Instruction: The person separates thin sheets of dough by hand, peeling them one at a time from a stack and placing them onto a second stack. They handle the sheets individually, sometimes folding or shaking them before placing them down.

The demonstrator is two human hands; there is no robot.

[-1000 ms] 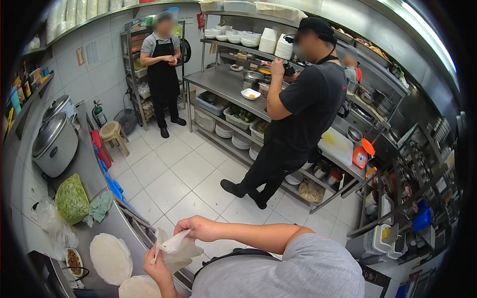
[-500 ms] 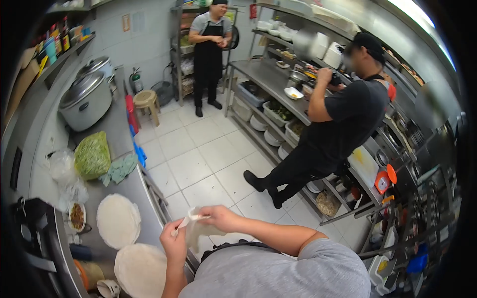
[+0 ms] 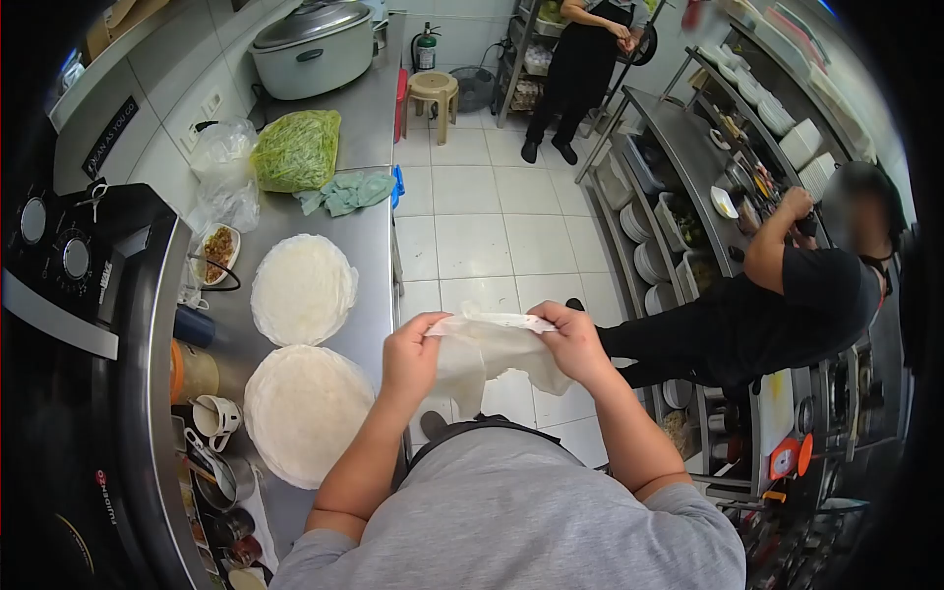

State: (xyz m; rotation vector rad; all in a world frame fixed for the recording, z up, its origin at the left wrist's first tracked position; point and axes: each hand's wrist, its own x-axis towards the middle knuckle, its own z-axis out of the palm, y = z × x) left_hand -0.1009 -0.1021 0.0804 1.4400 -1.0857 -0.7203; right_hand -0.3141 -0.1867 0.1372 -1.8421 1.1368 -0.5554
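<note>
Between my two hands a thin, pale, see-through spring roll wrapper [image 3: 470, 362] is stretched over the floor in front of my body. Its top edge is folded or rolled into a narrow band, and the rest hangs down loosely with ragged edges. My left hand [image 3: 411, 356] pinches the band's left end, while my right hand [image 3: 578, 346] grips the right end. On the steel counter to my left lie two flat stacks of round wrappers, a farther stack [image 3: 305, 290] and a nearer stack [image 3: 307, 415].
Beyond the stacks are a green cloth [image 3: 346, 194], a bag of shredded greens [image 3: 297, 149] and a large lidded pot [image 3: 313, 54]. A bowl of brown filling [image 3: 216, 253] sits by the wall. One co-worker [image 3: 826, 265] stands at right, another [image 3: 580, 69] farther back.
My view has turned left toward the counter. My hands have moved apart, and the wrapper is now spread out between them.
</note>
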